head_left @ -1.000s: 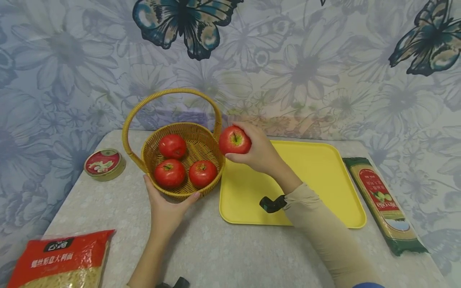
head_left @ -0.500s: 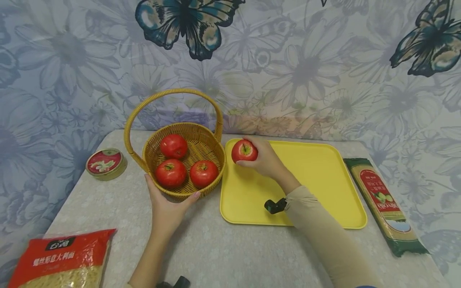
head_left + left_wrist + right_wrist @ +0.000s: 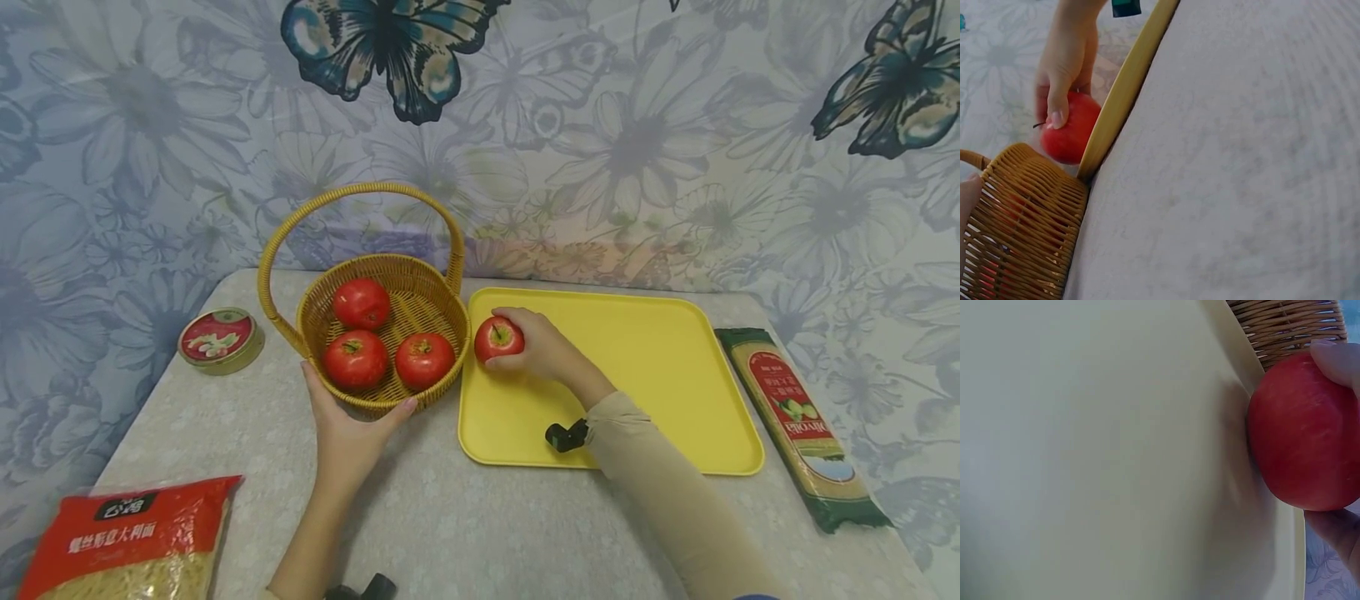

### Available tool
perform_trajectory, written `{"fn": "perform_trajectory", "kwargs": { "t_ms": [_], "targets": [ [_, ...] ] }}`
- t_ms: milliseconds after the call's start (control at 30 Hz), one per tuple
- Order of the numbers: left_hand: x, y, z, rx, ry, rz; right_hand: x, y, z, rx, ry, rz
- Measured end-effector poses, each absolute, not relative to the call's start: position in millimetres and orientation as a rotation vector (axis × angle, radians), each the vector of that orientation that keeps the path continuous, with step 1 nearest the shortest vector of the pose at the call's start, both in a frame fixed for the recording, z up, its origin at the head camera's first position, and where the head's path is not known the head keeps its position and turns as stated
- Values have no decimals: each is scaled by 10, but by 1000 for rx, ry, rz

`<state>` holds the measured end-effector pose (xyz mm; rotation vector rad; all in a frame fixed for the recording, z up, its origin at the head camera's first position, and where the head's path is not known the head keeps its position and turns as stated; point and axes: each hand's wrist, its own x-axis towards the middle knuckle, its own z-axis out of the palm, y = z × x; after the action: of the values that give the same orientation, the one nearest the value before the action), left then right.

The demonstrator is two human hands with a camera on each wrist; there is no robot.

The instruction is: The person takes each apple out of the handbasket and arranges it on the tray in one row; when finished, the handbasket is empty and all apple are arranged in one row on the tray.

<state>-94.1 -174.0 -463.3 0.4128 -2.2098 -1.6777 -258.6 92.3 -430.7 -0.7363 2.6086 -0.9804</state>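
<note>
In the head view my right hand grips a red apple over the left part of the yellow tray. The right wrist view has the apple low against the tray's edge, with a shadow beside it; whether it bears on the tray I cannot tell. My left hand holds the near side of a yellow wicker basket, its thumb at the rim and the other fingers round the left side. Three red apples lie inside, among them a front left apple. The basket stands right beside the tray.
A round tin stands left of the basket. At the front left lies a red bag of pasta. A green-ended pasta packet lies along the tray's right side. Behind the table rises a butterfly-patterned backdrop.
My right hand has carried the apple from beside the basket's right rim, first rightward, then down and nearer over the tray. The left hand and basket have hardly shifted.
</note>
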Motion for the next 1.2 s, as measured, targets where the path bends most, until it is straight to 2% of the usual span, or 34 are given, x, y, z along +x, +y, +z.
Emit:
{"fn": "perform_trajectory", "kwargs": {
  "t_ms": [1200],
  "targets": [
    [-924, -1750, -4627, 414, -2214, -1675, -2613, 916, -4413, -621, 2501, -1135]
  ]
}}
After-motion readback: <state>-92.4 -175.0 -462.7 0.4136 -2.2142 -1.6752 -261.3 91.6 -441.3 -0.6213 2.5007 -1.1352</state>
